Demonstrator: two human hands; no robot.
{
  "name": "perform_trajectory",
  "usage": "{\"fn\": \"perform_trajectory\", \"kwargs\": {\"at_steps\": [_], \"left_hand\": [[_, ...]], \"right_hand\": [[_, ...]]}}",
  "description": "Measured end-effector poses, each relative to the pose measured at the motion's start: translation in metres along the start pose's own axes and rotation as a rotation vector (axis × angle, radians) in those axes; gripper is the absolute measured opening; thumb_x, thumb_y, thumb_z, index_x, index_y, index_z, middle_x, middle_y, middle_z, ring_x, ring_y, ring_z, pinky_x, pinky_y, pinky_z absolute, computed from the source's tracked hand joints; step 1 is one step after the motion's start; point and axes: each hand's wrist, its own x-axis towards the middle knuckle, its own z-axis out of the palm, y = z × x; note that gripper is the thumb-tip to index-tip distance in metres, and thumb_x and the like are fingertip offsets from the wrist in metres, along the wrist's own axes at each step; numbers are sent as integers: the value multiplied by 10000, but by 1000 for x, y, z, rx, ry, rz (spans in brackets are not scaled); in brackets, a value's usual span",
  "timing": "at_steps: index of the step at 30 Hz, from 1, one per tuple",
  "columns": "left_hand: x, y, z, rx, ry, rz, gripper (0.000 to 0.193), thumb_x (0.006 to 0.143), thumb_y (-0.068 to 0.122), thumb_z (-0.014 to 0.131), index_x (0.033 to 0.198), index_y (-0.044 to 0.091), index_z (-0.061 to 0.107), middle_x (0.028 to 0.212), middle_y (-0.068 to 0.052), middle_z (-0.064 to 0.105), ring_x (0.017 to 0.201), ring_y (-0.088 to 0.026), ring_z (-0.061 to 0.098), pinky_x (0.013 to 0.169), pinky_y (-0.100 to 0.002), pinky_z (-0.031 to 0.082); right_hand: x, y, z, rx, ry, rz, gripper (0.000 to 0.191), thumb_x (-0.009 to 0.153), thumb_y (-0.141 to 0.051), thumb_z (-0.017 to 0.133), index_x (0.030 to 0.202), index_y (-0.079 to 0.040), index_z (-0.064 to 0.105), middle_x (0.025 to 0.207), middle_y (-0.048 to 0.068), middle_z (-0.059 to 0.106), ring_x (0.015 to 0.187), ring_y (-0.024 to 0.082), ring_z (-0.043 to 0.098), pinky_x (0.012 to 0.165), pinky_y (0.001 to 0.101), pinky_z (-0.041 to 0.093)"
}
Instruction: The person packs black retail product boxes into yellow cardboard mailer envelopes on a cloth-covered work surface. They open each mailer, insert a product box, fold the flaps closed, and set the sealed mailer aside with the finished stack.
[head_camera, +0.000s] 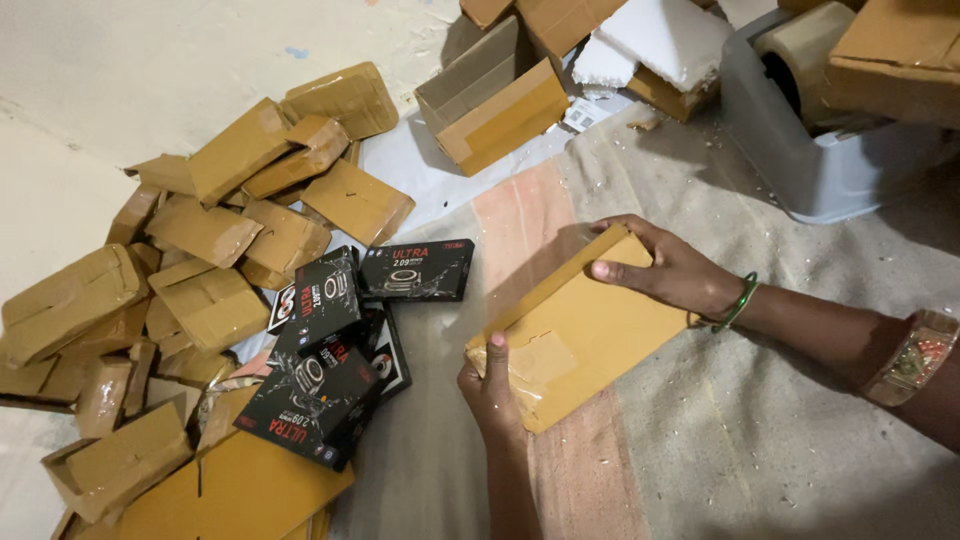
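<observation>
**A:** On the cloth (760, 420) spread over the floor, nearest the camera, what are the hands doing?

**B:** Both are on one flat brown parcel (575, 325), wrapped in tape and lying tilted on the cloth. The left hand (490, 390) grips its near corner, thumb pressed flat on top of a shiny strip of tape, the other fingers tucked underneath and hidden. The right hand (665, 268) is clamped over the far edge, fingers curled down across the top corner. So both are closed on the parcel.

**A:** Anything on the arms?

**B:** A green bangle (738, 302) sits at the right wrist, and a wider patterned band (912, 358) further up that arm.

**A:** And to the left of the parcel?

**B:** A loose cluster of black boxes (330, 350) with red and white print, some overlapping, lying well apart from the hands. Below them, at the bottom edge, flat brown sheets of cardboard (240, 495).

**A:** Further out?

**B:** A big heap of taped brown parcels (200, 270), piled at all angles against the pale wall (150, 60). Beyond the held parcel, an open cardboard carton (495, 100) lies on a white sheet. Next to it there are white foam pieces (660, 40). At the far right stands a grey plastic tub (820, 160) with a roll of tape (805, 50) inside it, and another brown carton (900, 55) partly covers its top.
</observation>
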Motion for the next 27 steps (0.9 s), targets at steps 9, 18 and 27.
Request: {"fn": "perform_trajectory", "kwargs": {"at_steps": [9, 18, 27], "left_hand": [[0, -7, -3, -36, 3, 26, 387, 916, 298, 746, 1089, -47, 714, 938, -90, 734, 814, -152, 683, 751, -310, 566], [2, -8, -4, -92, -54, 24, 395, 943, 285, 722, 1131, -60, 686, 971, -79, 713, 842, -141, 664, 768, -302, 548], [-8, 23, -5, -522, -130, -97, 477, 921, 277, 616, 1317, 13, 580, 1207, -104, 677, 1096, -242, 670, 890, -393, 564]], "right_hand": [[-1, 2, -5, -5, -15, 132, 491, 829, -340, 779, 1168, 6, 702, 994, 94, 780, 870, 153, 740, 739, 308, 609], [-1, -5, -1, 52, -5, 132, 471, 824, -304, 779, 1178, -7, 690, 1000, 87, 778, 862, 137, 747, 716, 293, 621], [-8, -28, 16, 173, 136, 102, 440, 881, -340, 724, 1140, 14, 701, 915, 92, 780, 731, 136, 735, 617, 295, 609]]}}
